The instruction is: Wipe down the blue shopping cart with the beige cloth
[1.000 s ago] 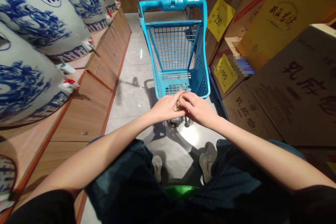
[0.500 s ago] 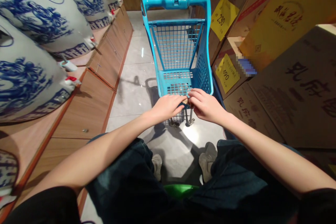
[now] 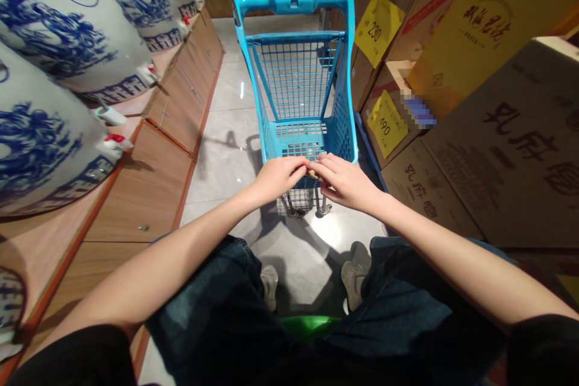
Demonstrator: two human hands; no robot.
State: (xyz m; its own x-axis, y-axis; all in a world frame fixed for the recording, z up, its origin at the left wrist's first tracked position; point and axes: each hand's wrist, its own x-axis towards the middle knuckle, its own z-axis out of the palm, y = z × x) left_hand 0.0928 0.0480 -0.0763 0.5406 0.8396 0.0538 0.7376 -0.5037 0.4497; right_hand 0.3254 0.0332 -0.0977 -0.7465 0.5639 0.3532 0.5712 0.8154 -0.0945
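Note:
My left hand [image 3: 275, 178] and my right hand [image 3: 347, 182] meet fingertip to fingertip at the near rim of a small blue mesh shopping cart [image 3: 293, 3]. The cart stands on the tiled floor just ahead of my knees. Both hands are closed in a pinch around a small brown thing [image 3: 315, 175], which is almost wholly hidden by the fingers. Nothing shows inside the cart's basket. My forearms reach forward over my dark trousers.
Big white jars [image 3: 67, 30] with blue patterns and taps stand on a wooden cabinet [image 3: 149, 187] to the left. Stacked cardboard boxes [image 3: 502, 145] with yellow price tags [image 3: 378, 28] line the right. A green seat [image 3: 308, 325] shows between my legs.
The hands have closed further over the brown thing, which showed plainly a second ago. They rose slightly to the cart's near rim. The view shifted a little.

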